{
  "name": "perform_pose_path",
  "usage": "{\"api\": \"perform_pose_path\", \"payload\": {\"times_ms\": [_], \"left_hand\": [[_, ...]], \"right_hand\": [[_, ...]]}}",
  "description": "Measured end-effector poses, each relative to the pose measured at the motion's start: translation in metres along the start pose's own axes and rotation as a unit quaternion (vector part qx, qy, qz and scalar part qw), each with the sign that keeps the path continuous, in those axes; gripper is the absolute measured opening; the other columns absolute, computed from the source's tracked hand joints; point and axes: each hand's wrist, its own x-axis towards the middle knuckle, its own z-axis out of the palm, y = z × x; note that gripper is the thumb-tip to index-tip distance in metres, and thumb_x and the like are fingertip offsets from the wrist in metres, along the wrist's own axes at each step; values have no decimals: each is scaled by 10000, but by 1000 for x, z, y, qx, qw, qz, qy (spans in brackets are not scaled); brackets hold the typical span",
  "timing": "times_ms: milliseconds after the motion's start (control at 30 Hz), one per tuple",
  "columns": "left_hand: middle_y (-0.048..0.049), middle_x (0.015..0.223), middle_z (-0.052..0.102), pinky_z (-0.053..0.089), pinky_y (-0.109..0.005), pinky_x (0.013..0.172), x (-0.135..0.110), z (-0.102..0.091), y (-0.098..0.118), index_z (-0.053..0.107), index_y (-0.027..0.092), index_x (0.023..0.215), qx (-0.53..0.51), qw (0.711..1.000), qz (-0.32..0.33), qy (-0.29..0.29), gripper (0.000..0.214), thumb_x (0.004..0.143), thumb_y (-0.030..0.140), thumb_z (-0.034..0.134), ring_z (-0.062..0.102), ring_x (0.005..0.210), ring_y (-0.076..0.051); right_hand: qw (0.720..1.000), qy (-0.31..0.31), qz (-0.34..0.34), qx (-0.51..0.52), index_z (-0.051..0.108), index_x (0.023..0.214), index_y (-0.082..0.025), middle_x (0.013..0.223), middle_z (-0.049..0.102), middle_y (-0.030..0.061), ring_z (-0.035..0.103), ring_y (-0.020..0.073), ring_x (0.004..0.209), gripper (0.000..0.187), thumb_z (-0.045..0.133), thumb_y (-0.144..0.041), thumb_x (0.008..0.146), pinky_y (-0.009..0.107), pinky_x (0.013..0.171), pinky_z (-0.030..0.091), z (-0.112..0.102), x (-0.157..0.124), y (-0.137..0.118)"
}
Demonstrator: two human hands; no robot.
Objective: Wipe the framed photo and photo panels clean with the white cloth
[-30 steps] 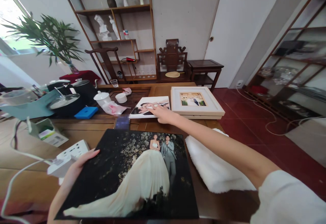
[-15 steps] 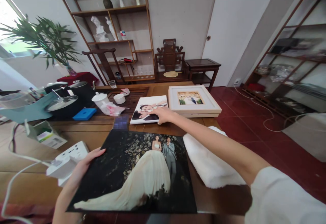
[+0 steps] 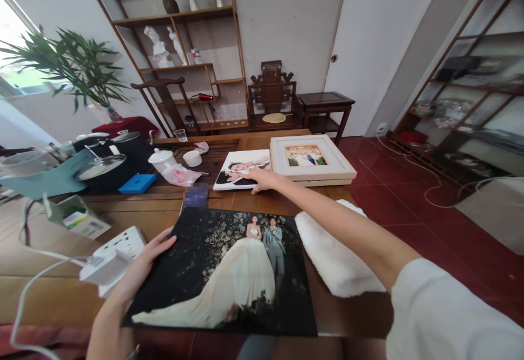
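Observation:
My left hand (image 3: 158,248) grips the left edge of a large dark photo print (image 3: 216,278), thumb on top and the other fingers hidden. The print shows a couple in wedding clothes and lies tilted at the table's near edge. My right arm reaches across above it. At its end, my right hand (image 3: 262,179) rests with fingers outstretched on a smaller white-edged photo panel (image 3: 241,170), covering part of its picture. Just right of that panel is a pale framed photo (image 3: 339,163) on top of a boxy stack. A folded white towel (image 3: 335,262) lies under my right forearm.
Left of the prints are a power strip (image 3: 117,256) with a cable, an open small box (image 3: 79,218), a blue box (image 3: 137,184), a dark pot (image 3: 104,177) and a white lidded cup (image 3: 161,158). A chair (image 3: 272,90) stands beyond the wooden table (image 3: 241,202).
My right hand has slid the smaller panel slightly away from me and rightward, against the framed photo. The large print in my left hand has shifted a little to the right.

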Motion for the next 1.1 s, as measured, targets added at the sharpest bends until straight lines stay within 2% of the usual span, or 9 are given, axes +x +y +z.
{"api": "perform_pose_path", "payload": {"times_ms": [233,367,500,600,700,767,867,1000,1100], "left_hand": [[-13,971,727,548,-247,652,1,-3,-2,498,215,1256,-60,996,-40,-49,619,698,397,691,700,805,-207],[-58,1069,696,546,-226,705,5,-3,-6,554,193,1198,-22,999,-24,-4,575,696,435,693,681,903,-210],[-60,1078,691,578,-274,632,-4,5,0,538,227,1190,-10,999,-30,-36,612,638,374,757,700,821,-241],[-60,1053,699,587,-282,641,-10,8,2,538,216,1161,-22,997,-15,-72,610,618,356,778,704,800,-243],[-54,1055,698,592,-287,653,-9,7,0,515,226,1178,-23,996,-13,-88,633,624,391,773,703,816,-243],[-52,1072,691,591,-280,661,-6,7,-2,511,232,1180,-21,996,-14,-89,638,624,406,771,700,830,-239],[-56,1109,674,588,-250,651,-5,11,0,530,228,1154,-11,998,-18,-61,616,616,395,778,698,838,-225],[-45,1105,674,585,-241,640,-9,27,6,529,240,1163,-16,997,-4,-71,595,634,367,768,695,842,-213],[-48,1045,692,581,-252,650,-12,43,9,540,216,1133,-19,995,11,-99,549,651,377,751,696,813,-208]], "right_hand": [[998,9,60,-13,521,1166,-168,1169,547,83,575,216,968,312,539,-313,890,423,796,498,14,-6,-11],[997,-2,71,-3,525,1159,-170,1166,547,79,576,214,963,305,537,-317,892,425,793,499,12,-6,-18],[999,-12,44,21,377,1342,-146,1375,407,163,438,288,1206,525,568,-237,862,459,973,384,-7,-23,-33],[999,1,-12,46,132,1450,-199,1508,198,81,215,239,1355,692,517,-296,883,377,1097,224,-26,-79,-51],[994,56,-17,93,226,1424,-311,1437,370,-18,345,234,1302,618,469,-470,879,412,1059,319,-33,-168,-65],[993,85,43,73,261,1412,-327,1353,485,1,456,243,1223,722,593,-477,788,399,960,448,-23,-227,-70],[989,138,44,-15,253,1427,-281,1420,388,48,386,260,1277,748,578,-238,755,427,967,450,12,-289,-70],[971,212,73,-84,215,1433,-308,1378,447,62,391,231,1275,834,362,45,691,448,964,434,54,-312,-60],[934,331,120,-62,140,1443,-320,1323,488,90,457,222,1220,820,357,54,746,412,906,470,54,-305,-60]]}}
